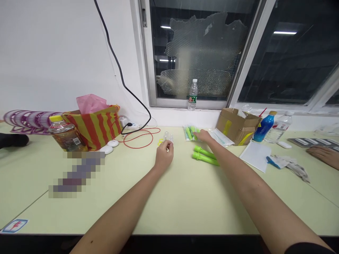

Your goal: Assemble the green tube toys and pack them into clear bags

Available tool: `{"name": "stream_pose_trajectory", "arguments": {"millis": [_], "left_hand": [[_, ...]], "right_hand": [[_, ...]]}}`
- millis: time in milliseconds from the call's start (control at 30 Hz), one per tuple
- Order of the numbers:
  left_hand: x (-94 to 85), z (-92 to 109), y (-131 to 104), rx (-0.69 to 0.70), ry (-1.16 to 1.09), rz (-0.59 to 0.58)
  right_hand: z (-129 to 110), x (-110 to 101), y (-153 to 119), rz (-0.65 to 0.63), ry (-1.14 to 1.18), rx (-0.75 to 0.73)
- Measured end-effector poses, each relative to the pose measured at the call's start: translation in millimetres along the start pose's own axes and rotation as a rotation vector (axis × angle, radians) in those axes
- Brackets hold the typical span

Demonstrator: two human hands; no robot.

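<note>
My left hand is closed in a pinch at the middle of the table, beside small clear round pieces and a small yellow piece. What its fingertips hold is too small to name. My right hand reaches to the right edge of a clear packet with green pieces near the window wall; its fingers are too blurred to read. Two bright green tubes lie side by side under my right forearm, which hides their right ends.
A striped tissue box, a brown drink bottle and a red cable are left. An open cardboard box, blue bottle, white sheet and gloves lie right. Another person's hand rests by a keyboard.
</note>
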State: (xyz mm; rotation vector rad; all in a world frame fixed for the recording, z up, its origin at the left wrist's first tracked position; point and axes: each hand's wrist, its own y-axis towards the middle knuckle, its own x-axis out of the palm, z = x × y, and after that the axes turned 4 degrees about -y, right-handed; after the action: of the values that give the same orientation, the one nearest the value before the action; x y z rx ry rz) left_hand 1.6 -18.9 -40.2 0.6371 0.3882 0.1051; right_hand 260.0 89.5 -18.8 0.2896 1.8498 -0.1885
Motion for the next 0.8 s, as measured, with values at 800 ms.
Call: {"name": "stream_pose_trajectory", "arguments": {"millis": [800], "left_hand": [[6.3, -0.2, 0.8, -0.013, -0.03, -0.028]], "right_hand": [[-27.3, 26.5, 0.1, -0.113, -0.17, -0.213]]}}
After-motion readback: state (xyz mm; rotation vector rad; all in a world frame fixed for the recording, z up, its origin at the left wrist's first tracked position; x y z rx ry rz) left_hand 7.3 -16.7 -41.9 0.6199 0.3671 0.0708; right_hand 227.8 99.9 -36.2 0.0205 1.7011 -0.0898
